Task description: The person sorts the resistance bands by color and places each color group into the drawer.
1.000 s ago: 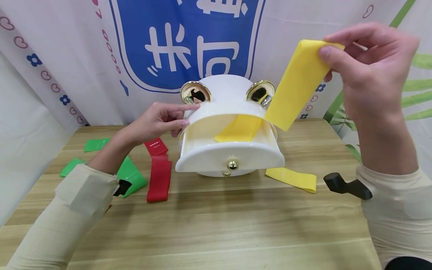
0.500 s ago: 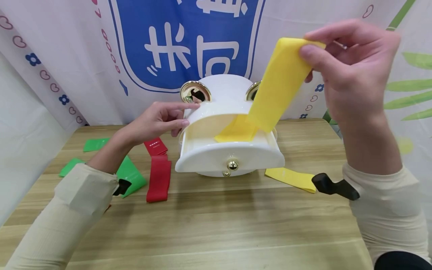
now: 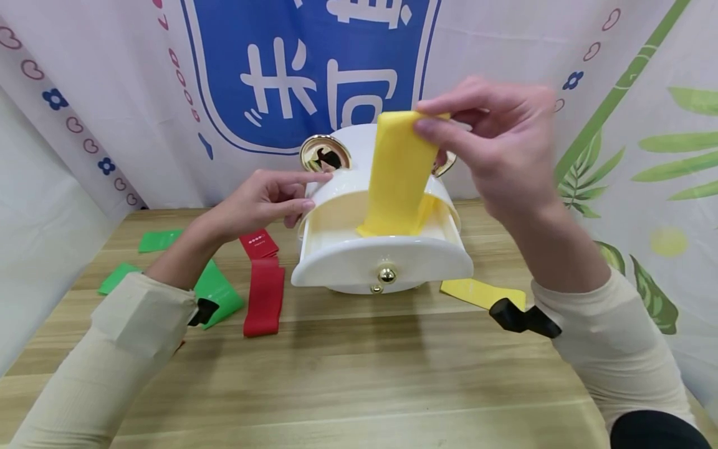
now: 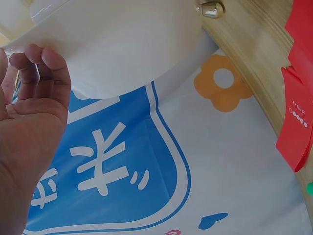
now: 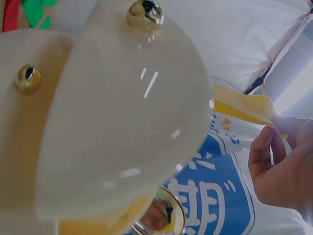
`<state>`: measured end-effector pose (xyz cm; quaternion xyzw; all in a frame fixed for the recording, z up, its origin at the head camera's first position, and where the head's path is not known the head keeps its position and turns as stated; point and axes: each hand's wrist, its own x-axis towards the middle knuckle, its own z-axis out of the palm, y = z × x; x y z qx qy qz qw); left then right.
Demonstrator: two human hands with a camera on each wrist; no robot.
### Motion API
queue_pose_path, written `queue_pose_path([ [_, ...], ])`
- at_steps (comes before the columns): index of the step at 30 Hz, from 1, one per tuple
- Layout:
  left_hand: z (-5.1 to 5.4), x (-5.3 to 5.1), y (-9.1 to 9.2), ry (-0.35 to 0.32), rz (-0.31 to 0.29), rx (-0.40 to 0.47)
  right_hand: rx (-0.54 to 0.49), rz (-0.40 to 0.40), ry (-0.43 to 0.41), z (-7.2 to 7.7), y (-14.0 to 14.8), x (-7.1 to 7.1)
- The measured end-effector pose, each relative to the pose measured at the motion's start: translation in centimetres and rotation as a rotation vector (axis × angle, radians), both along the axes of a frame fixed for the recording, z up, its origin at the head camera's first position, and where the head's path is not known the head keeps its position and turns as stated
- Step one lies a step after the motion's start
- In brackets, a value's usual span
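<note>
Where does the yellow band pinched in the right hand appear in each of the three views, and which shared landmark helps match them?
Head: near the centre, the yellow band hangs from the right hand in front of the white box.
Left wrist: not visible.
Right wrist: right side, slightly above mid-height, between the drawer front and the right hand.
Shared landmark: the blue panel with white characters.

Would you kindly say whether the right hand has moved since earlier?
Yes. Against the stationary white box, the right hand has moved left and down in the head view, bringing its yellow strip to the open drawer.
</note>
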<state>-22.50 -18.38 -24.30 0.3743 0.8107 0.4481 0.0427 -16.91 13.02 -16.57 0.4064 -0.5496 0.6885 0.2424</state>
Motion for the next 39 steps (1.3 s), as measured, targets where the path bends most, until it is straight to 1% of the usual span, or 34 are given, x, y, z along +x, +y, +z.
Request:
queue_pose_path([
  [8, 0.0, 0.0, 0.0, -0.001, 0.004, 0.002, 0.077, 0.063, -0.088, -0.5, -1.6, 0.3],
  [10, 0.0, 0.1, 0.0, -0.005, 0.007, 0.006, 0.103, 0.067, -0.110, -0.6, -1.9, 0.3],
  [17, 0.0, 0.1, 0.0, -0.007, 0.009, 0.017, 0.188, 0.056, -0.221, -1.2, -2.5, 0.2],
  [19, -0.1, 0.1, 0.0, -0.004, 0.010, 0.017, 0.225, 0.036, -0.242, -1.4, -2.7, 0.1],
  [21, -0.1, 0.1, 0.0, 0.001, 0.009, 0.018, 0.275, -0.005, -0.252, -1.5, -2.8, 0.1],
  [26, -0.1, 0.1, -0.1, 0.003, 0.010, 0.016, 0.450, -0.169, -0.245, -1.9, -3.0, 0.3],
  [30, -0.1, 0.2, -0.1, 0.002, 0.010, 0.017, 0.566, -0.264, -0.199, -2.1, -2.9, 0.2],
  [32, -0.1, 0.2, -0.1, 0.002, 0.008, 0.017, 0.609, -0.288, -0.165, -2.3, -2.8, 0.2],
  [35, -0.1, 0.1, 0.0, 0.003, 0.000, 0.012, 0.670, -0.299, -0.105, -2.6, -2.4, 0.2],
  [37, -0.1, 0.0, 0.0, 0.002, -0.005, 0.009, 0.705, -0.307, -0.047, -2.8, -2.1, 0.2],
  [39, -0.1, 0.0, 0.0, 0.001, -0.005, 0.007, 0.741, -0.334, 0.021, -3.0, -1.9, 0.1],
])
